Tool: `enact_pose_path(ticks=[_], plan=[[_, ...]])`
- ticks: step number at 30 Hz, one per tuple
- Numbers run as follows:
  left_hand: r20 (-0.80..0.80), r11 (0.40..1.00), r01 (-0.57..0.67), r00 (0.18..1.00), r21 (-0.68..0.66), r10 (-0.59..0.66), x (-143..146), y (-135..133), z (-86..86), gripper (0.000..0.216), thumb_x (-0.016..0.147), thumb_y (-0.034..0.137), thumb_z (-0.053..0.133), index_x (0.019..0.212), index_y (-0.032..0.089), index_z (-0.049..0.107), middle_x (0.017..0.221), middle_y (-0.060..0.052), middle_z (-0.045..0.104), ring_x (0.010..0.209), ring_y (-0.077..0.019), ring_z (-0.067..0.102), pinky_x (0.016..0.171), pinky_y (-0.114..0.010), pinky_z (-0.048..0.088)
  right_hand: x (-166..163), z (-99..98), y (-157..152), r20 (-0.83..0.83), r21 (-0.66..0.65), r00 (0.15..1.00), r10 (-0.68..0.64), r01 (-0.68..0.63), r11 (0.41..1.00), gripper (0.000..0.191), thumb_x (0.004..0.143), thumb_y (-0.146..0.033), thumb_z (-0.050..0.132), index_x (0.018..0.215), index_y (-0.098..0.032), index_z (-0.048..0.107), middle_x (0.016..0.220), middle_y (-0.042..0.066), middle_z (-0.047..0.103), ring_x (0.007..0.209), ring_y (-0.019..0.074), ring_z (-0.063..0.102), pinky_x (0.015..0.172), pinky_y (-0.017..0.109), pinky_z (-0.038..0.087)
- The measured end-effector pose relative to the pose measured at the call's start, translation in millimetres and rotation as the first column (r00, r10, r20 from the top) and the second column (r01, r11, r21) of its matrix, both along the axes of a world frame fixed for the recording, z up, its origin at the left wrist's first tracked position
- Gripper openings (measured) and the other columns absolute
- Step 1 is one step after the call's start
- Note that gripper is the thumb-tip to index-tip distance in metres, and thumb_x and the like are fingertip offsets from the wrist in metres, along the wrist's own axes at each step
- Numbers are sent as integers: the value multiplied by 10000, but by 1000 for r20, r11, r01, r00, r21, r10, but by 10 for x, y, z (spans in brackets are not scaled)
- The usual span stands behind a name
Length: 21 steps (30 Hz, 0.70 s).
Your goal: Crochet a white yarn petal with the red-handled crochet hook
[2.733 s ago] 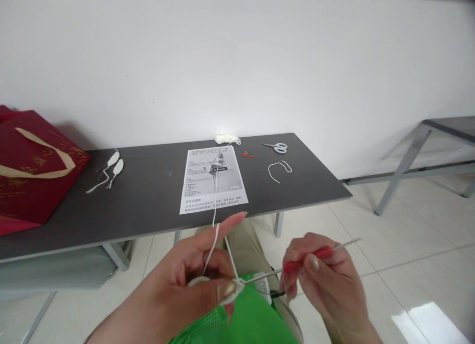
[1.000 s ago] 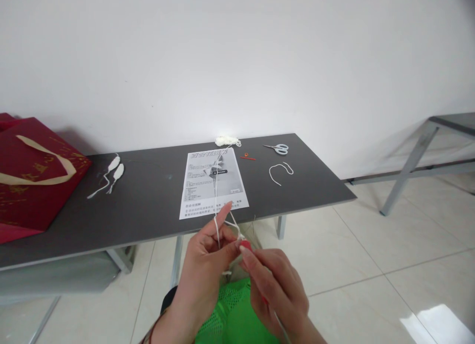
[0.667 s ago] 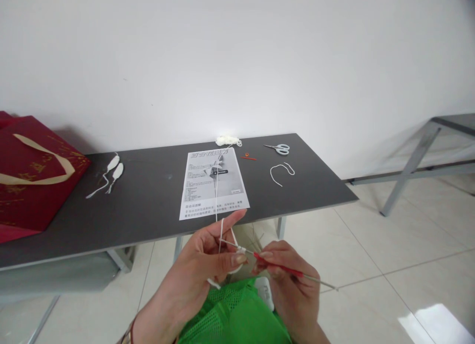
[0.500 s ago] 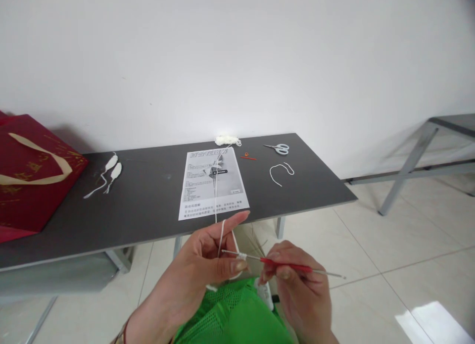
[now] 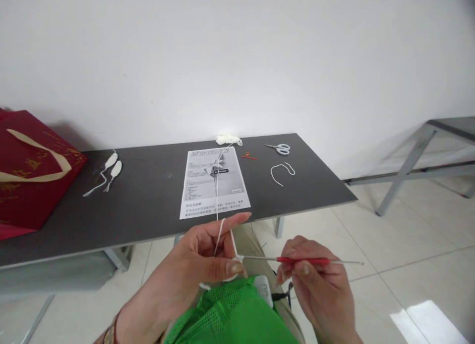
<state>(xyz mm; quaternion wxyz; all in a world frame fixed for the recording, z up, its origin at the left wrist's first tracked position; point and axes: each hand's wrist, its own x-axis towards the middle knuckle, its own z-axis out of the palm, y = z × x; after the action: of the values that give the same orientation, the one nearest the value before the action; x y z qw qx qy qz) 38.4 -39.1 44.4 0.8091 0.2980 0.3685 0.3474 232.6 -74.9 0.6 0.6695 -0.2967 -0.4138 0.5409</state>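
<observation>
My left hand (image 5: 213, 257) pinches a small piece of white crochet work (image 5: 238, 259) between thumb and fingers. A strand of white yarn (image 5: 217, 195) loops over its raised index finger and runs back across the table to a yarn bundle (image 5: 227, 139). In my right hand (image 5: 315, 279) is a crochet hook (image 5: 302, 260) with a red grip and thin metal ends, held level. Its left tip meets the crochet work at my left thumb; the tip itself is hard to make out.
On the dark table (image 5: 156, 205) lie a printed sheet (image 5: 196, 205), scissors (image 5: 282, 149), a red needle-like tool (image 5: 249, 158), a cut yarn piece (image 5: 276, 178) and two white crocheted pieces (image 5: 116, 169). A red gift bag (image 5: 33, 200) stands left. Green cloth (image 5: 237, 314) covers my lap.
My right hand has drawn the hook to the right; its tip, which stuck out past the work, now sits at the work's edge. My left hand keeps its pinch.
</observation>
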Motion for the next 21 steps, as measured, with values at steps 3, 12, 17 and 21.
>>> enact_pose_path(ticks=[3,12,17,21], plan=[[47,1000,24,999,-10,-23,-28,5,-31,558,662,21,774,1169,233,678,615,52,558,517,-35,500,491,-140,339,23,7,4,26,4,999,18,-19,1000,86,833,-231,677,879,-218,749,696,10,640,562,116,638,466,202,537],[30,993,122,992,-4,-121,-126,31,-51,627,642,25,785,1215,239,647,627,58,548,529,-43,503,500,-149,356,129,41,22,132,76,987,95,-106,991,119,847,-219,658,932,-222,742,767,32,652,613,141,660,509,239,556],[54,986,162,986,-35,-160,-136,22,-44,618,631,19,758,1208,213,653,626,50,550,534,-62,541,527,-166,389,228,120,31,361,224,931,46,-135,965,149,859,-207,637,939,-229,760,749,72,693,587,151,630,439,228,507],[69,982,174,983,-68,-170,-127,25,-50,614,615,17,759,1193,200,661,626,44,565,520,-58,536,513,-161,384,304,131,60,426,319,902,68,-220,922,220,908,-212,555,1008,-221,751,783,106,715,604,166,639,435,236,515]])
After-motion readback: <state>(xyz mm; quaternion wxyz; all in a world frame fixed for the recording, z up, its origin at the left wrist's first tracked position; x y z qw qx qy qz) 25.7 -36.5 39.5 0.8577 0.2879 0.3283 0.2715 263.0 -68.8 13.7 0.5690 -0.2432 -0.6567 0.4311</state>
